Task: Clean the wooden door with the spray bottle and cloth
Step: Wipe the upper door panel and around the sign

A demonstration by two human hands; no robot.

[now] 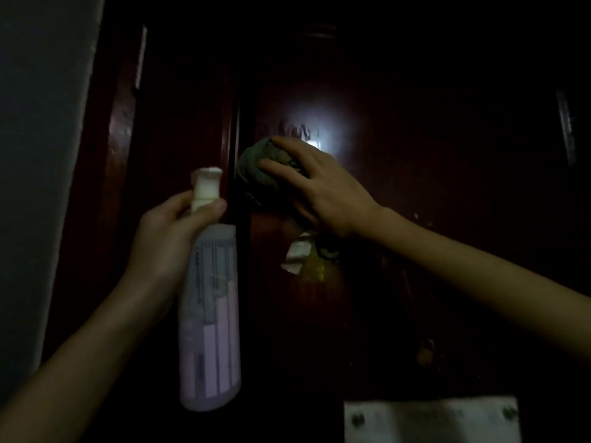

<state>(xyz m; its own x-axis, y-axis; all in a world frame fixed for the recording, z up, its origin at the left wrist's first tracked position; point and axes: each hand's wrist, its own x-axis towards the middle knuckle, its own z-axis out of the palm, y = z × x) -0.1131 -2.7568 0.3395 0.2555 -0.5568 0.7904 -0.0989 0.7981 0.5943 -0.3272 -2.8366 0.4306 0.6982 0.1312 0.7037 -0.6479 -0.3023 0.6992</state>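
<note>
1. Cloth, bunched, sits against the dark wooden door under the spread, straight fingers of the right hand
2. Left hand grips the spray bottle at its neck, left of the cloth

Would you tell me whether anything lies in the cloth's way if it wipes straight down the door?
Yes: a torn white paper scrap clings to the wooden door just below the right hand pressing the cloth.

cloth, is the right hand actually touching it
Touching. The head view shows the right hand spread directly over the bunched cloth, with no gap visible between them.
</note>
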